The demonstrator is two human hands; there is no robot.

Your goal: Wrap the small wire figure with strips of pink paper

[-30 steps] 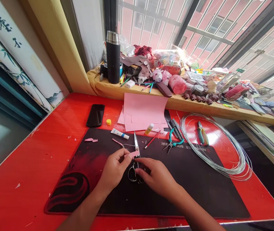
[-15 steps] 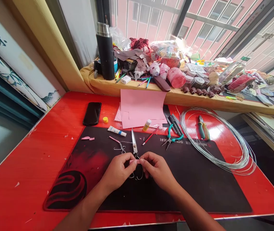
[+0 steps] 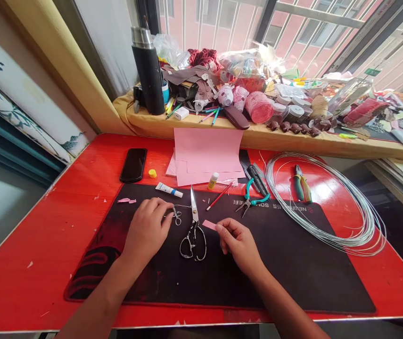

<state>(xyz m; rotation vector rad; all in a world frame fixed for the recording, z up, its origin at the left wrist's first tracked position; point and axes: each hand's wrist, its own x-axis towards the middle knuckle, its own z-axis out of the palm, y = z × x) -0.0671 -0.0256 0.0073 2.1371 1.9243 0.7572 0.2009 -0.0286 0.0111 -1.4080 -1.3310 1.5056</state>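
My left hand [image 3: 149, 227] has its fingers and thumb closed around a twisted wire piece [image 3: 177, 215], whose looped end sticks out to the right. The hand hides the wire's pink-wrapped end. Between finger and thumb, my right hand [image 3: 238, 241] pinches a small pink paper strip [image 3: 209, 225] by its right end. Between the hands, the silver scissors [image 3: 194, 217] lie on the black desk mat [image 3: 222, 282] with blades pointing away from me. Beyond them are a glue tube [image 3: 169, 189], a yellow glue bottle [image 3: 213, 181] and a red pencil [image 3: 219, 197].
Pink paper sheets [image 3: 208, 150] lie at the back. On the right are teal pliers [image 3: 248, 197], a utility knife [image 3: 258, 180], a wire coil [image 3: 360, 230] and combination pliers [image 3: 302, 184]. A phone [image 3: 133, 165] and yellow cap [image 3: 152, 173] rest at left. Craft supplies crowd the windowsill.
My hands have parted. The left went leftward onto the twisted wire piece. The right kept the pink strip and moved slightly right, uncovering the scissors' handles.
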